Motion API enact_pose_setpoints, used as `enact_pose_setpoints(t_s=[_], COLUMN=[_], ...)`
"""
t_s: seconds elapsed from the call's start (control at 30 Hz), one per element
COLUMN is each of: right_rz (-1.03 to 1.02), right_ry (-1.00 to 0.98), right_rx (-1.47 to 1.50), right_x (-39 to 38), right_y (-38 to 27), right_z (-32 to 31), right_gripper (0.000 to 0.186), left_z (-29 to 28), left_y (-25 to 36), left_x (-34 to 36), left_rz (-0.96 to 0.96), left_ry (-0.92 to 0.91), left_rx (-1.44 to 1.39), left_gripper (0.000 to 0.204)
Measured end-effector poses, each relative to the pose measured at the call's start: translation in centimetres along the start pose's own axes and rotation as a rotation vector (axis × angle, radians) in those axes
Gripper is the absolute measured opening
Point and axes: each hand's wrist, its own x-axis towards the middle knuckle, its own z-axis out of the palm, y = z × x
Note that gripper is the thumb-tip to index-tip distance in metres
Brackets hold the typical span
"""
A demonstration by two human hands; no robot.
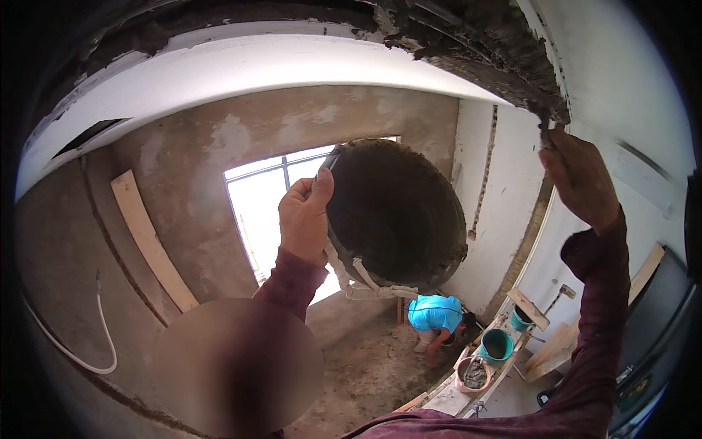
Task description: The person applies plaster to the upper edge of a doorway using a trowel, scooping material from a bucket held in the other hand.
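Note:
Raised in front of me, my left hand [303, 219] is closed on the rim of a round, dark, mortar-crusted bucket [398, 212]. The bucket is tilted so its inside faces me, and a pale cloth or rope handle [365, 289] hangs at its lower edge. Up at the right, my right hand [583, 175] is closed around a narrow grey tool [545, 134], mostly hidden by the fingers. Its tip meets rough dark mortar [490, 62] along the edge of the white overhead beam [292, 62].
Below right, a plank platform [446, 401] carries a teal bucket [497, 345] and a pinkish bucket [474, 373] of mortar. A person in a blue shirt [436, 313] bends over the floor. A board [152, 241] leans at left; a white hose [110, 344] hangs near it.

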Motion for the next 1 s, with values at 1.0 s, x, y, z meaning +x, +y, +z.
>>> enact_pose_setpoints(t_s=[1.0], right_rz=[0.422], right_ry=[0.144], right_rx=[1.601], right_x=[3.6], right_y=[-12.9], right_z=[15.8], right_gripper=[0.035], left_z=[-14.2], left_y=[-4.0], left_x=[-11.0], left_rz=[-0.086], left_ry=[0.100], left_rx=[0.642], left_gripper=[0.024])
